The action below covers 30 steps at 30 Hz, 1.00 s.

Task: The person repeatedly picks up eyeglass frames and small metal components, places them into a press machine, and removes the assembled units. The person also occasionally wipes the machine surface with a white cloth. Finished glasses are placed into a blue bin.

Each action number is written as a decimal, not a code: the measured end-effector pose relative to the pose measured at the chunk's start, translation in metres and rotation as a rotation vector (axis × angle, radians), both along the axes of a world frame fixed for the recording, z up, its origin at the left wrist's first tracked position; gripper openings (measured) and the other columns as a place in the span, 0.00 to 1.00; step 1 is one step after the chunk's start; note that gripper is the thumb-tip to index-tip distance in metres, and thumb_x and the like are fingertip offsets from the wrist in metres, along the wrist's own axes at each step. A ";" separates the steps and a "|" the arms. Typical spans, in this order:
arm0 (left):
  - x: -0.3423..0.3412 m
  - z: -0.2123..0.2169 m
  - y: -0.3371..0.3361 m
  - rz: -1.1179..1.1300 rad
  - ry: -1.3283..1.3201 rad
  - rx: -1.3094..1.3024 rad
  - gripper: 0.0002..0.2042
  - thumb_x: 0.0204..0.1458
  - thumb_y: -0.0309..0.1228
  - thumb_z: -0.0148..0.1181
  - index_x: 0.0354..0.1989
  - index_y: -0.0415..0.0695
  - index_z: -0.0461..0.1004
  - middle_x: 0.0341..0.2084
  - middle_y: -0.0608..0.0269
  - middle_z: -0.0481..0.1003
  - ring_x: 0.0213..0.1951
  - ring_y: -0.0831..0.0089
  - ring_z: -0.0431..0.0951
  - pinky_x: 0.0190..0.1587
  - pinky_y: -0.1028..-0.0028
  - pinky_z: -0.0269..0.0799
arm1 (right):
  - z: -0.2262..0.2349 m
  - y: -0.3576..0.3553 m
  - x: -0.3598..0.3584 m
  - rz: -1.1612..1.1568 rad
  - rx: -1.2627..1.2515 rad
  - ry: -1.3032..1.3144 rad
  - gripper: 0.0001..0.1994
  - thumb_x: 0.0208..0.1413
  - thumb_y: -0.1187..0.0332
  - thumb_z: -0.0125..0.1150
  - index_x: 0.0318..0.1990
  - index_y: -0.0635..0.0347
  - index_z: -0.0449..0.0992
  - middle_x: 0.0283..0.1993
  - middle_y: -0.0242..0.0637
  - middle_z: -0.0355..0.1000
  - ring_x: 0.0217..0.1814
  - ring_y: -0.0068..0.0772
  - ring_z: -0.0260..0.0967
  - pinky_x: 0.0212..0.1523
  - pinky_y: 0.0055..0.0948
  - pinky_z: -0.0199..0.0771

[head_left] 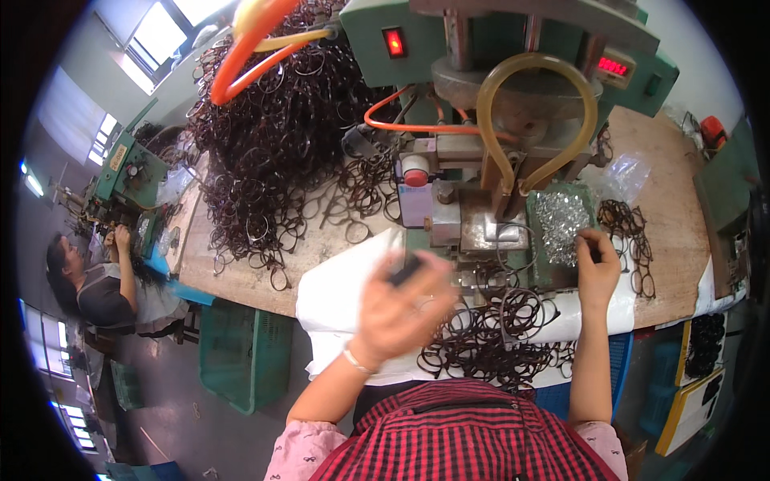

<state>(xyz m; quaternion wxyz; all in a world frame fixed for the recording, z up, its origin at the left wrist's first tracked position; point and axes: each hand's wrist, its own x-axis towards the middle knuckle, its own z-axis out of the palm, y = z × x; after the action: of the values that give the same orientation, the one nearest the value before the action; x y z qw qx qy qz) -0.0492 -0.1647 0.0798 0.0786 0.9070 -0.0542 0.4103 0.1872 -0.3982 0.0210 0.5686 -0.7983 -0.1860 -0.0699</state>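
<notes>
My left hand (405, 309), smeared by motion, is over the white sheet just left of the press. A small dark thing (405, 271) shows between its fingers and thumb; whether the hand grips it I cannot tell. My right hand (599, 268) is at the right edge of a green tray (553, 278) of small shiny metal pieces (560, 224), its fingertips pinched together; what they hold, if anything, is hidden. A dark eyeglass frame (513, 248) rests at the metal fixture (485, 231) under the press. More brown eyeglass frames (497, 337) lie heaped before my apron.
A green press (369, 52) with hoses rises over the table. Behind its left side stands a tall heap of eyeglass frames (265, 136); several lie right of the tray. A green crate (241, 353) stands below the table's left edge. Another person (104, 280) works far left.
</notes>
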 end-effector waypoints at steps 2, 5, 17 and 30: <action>-0.011 0.009 0.033 0.350 -0.164 -0.150 0.10 0.46 0.21 0.66 0.37 0.48 0.80 0.42 0.62 0.80 0.42 0.63 0.79 0.51 0.66 0.70 | 0.002 -0.005 -0.004 -0.013 0.006 0.042 0.08 0.55 0.76 0.62 0.42 0.64 0.80 0.37 0.33 0.77 0.38 0.21 0.71 0.41 0.21 0.71; -0.004 0.016 0.095 0.431 0.074 -0.177 0.08 0.47 0.19 0.63 0.34 0.46 0.81 0.43 0.60 0.79 0.42 0.58 0.76 0.47 0.67 0.69 | 0.013 0.002 -0.003 0.036 0.028 0.043 0.09 0.55 0.76 0.63 0.43 0.64 0.81 0.38 0.34 0.78 0.39 0.22 0.72 0.43 0.21 0.71; -0.038 -0.027 0.155 0.334 0.041 -0.887 0.12 0.67 0.35 0.49 0.51 0.41 0.72 0.30 0.62 0.80 0.28 0.80 0.72 0.34 0.77 0.70 | 0.024 -0.031 -0.025 0.016 -0.049 0.009 0.08 0.52 0.78 0.63 0.39 0.63 0.81 0.37 0.33 0.78 0.39 0.25 0.72 0.41 0.24 0.69; 0.010 -0.019 0.052 -0.198 -0.156 -1.771 0.14 0.68 0.40 0.46 0.42 0.39 0.69 0.38 0.56 0.73 0.32 0.67 0.76 0.29 0.75 0.68 | 0.082 0.084 -0.048 0.336 0.199 0.097 0.20 0.49 0.75 0.67 0.51 0.64 0.72 0.37 0.33 0.78 0.42 0.21 0.73 0.48 0.24 0.71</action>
<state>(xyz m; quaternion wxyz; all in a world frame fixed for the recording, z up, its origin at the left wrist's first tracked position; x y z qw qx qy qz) -0.0395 -0.1131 0.0611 0.7810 0.4745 0.1993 0.3538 0.1396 -0.3145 0.1031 0.6566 -0.6984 -0.2811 0.0466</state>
